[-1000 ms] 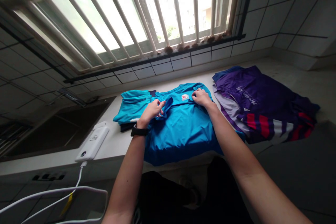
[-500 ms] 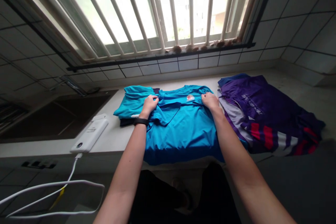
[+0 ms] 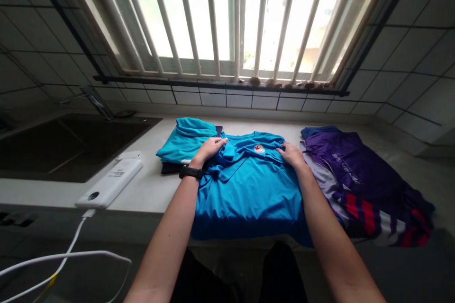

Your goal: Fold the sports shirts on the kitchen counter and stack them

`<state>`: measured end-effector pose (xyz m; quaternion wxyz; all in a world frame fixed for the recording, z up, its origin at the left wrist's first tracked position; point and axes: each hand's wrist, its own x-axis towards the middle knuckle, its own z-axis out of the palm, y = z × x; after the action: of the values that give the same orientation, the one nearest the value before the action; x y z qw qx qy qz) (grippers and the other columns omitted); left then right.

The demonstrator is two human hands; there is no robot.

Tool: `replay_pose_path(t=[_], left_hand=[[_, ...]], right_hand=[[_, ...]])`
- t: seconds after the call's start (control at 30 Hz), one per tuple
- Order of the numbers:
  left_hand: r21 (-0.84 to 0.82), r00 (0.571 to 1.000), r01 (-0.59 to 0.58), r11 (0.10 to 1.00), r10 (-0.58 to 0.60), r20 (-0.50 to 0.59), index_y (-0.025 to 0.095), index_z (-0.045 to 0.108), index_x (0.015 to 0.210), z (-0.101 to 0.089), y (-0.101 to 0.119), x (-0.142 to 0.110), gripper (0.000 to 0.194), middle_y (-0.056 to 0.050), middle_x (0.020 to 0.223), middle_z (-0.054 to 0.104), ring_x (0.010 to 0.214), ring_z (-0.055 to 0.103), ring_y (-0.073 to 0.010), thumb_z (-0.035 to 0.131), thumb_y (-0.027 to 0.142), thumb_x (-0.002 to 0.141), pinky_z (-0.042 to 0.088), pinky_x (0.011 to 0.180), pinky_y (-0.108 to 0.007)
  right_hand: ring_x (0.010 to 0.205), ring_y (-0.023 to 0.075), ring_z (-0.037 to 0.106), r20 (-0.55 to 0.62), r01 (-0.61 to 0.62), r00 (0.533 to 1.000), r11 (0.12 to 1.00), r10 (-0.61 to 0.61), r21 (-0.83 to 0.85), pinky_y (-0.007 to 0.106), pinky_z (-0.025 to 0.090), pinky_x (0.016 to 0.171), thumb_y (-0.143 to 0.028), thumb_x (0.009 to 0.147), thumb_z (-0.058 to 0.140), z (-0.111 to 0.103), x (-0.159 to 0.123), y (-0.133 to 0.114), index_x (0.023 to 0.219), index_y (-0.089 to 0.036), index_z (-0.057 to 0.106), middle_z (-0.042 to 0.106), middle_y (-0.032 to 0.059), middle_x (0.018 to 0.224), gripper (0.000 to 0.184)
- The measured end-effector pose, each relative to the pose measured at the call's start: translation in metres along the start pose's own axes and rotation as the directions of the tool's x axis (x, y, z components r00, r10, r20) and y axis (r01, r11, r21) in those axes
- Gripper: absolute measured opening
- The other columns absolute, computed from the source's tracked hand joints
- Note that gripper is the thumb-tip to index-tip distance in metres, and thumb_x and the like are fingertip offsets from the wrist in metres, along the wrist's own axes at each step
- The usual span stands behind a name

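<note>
A bright blue T-shirt (image 3: 249, 184) with a small red and white badge lies spread on the white counter (image 3: 149, 189), its hem hanging over the front edge. My left hand (image 3: 209, 147), with a black wristband, pinches the folded left sleeve at the shoulder. My right hand (image 3: 292, 154) grips the cloth at the right shoulder. A folded pile of blue garments (image 3: 185, 139) sits just left of my left hand.
A heap of purple, red and white striped clothes (image 3: 355, 175) lies to the right. A white power bank (image 3: 110, 187) with a cable rests at the counter's left, beside a dark sink (image 3: 71, 144) and tap. A barred window (image 3: 234, 23) runs behind.
The camera has swung to face the window squarely. My left hand shifted slightly right along the sleeve fold, and my right hand slid a little toward me; both stay on the shirt's shoulders.
</note>
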<state>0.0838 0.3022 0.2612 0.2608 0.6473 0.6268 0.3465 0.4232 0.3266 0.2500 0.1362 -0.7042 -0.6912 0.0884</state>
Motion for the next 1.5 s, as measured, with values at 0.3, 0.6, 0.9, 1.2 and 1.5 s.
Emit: replay_pose_path(t=[0.3, 0.6, 0.9, 1.2, 1.5], left_hand=[[-0.049, 0.972, -0.228, 0.972, 0.231, 0.052, 0.022, 0.079, 0.084, -0.005, 0.01, -0.006, 0.037, -0.006, 0.109, 0.08, 0.116, 0.069, -0.0252, 0.054, 0.017, 0.057, 0.052, 0.105, -0.034], [-0.051, 0.998, 0.018, 0.999, -0.022, -0.062, 0.019, 0.071, 0.088, -0.004, 0.012, -0.009, 0.022, -0.005, 0.089, 0.075, 0.089, 0.071, -0.0236, 0.064, 0.035, 0.074, 0.056, 0.079, -0.032], [0.206, 0.976, -0.055, 0.977, 0.096, -0.196, 0.021, 0.073, 0.086, 0.002, 0.018, -0.016, 0.011, -0.008, 0.098, 0.079, 0.095, 0.073, -0.0242, 0.065, 0.029, 0.085, 0.055, 0.092, -0.033], [0.117, 0.833, -0.012, 0.993, 0.074, -0.549, 0.016, 0.066, 0.119, -0.004, 0.014, -0.013, 0.033, -0.013, 0.129, 0.072, 0.124, 0.067, -0.0227, 0.048, 0.008, 0.092, 0.049, 0.111, -0.034], [0.497, 0.993, -0.037, 0.867, 0.088, -0.08, 0.02, 0.069, 0.123, 0.008, 0.013, -0.014, 0.044, -0.007, 0.097, 0.078, 0.105, 0.072, -0.0285, 0.072, 0.024, 0.079, 0.046, 0.105, -0.037]], right_hand=[[0.124, 0.0282, 0.066, -0.163, 0.066, 0.985, 0.998, -0.064, 0.006, 0.035, 0.049, 0.101, -0.04, 0.095, 0.06, -0.012, 0.016, -0.028, 0.14, -0.013, 0.061, 0.07, 0.0188, 0.134, 0.052], [0.097, 0.0277, 0.073, 0.057, 0.138, 0.988, 0.988, -0.142, 0.069, 0.029, 0.05, 0.08, -0.052, 0.095, 0.058, 0.006, 0.02, -0.021, 0.09, -0.015, 0.077, 0.079, 0.0124, 0.092, 0.043], [0.13, 0.0315, 0.062, 0.05, 0.14, 0.989, 0.99, -0.141, 0.018, 0.032, 0.048, 0.103, -0.044, 0.089, 0.067, 0.003, 0.019, -0.017, 0.147, -0.009, 0.058, 0.065, 0.0204, 0.142, 0.067], [0.099, 0.024, 0.072, 0.22, 0.191, 0.952, 0.976, -0.211, 0.109, 0.025, 0.05, 0.082, -0.014, 0.078, 0.061, -0.016, 0.016, -0.009, 0.123, -0.017, 0.078, 0.079, 0.0082, 0.109, 0.048], [0.111, 0.03, 0.063, -0.222, 0.062, 0.973, 0.998, -0.065, -0.018, 0.033, 0.048, 0.091, -0.013, 0.075, 0.059, -0.015, 0.015, -0.017, 0.102, -0.015, 0.076, 0.067, 0.0155, 0.122, 0.032]])
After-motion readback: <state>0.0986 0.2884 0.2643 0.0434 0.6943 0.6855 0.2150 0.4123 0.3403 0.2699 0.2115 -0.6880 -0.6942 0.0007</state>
